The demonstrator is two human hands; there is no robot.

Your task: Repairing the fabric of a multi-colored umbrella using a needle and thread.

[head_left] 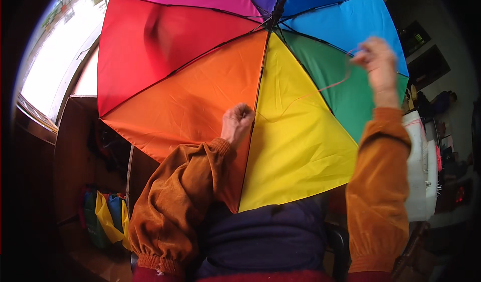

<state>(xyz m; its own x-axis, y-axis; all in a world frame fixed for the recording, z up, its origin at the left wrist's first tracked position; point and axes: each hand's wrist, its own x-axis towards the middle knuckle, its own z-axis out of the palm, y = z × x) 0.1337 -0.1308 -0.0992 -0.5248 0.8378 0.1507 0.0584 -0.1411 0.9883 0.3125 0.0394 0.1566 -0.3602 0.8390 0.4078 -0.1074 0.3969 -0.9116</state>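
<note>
One raised right hand (pixel 377 64), grip pinching thread (pixel 333 85); left hand (pixel 237 121) lower, grip curled narrow beside umbrella rib (pixel 260 79)

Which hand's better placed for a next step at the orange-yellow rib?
Left, likely: the left hand is right beside that rib, fingers closed together. The right hand is raised well off to the right, blurred, with the pink thread trailing from it.

My left fingers (pixel 245 112) curl beside the dark rib (pixel 257 94) between the orange panel (pixel 195 91) and the yellow panel (pixel 300 152) of an open umbrella (pixel 250 71). My right fingers (pixel 365 55), raised before the green panel (pixel 345 106), pinch a reddish thread (pixel 330 85) trailing left. Near left sits coloured cloth (pixel 106 217).
</note>
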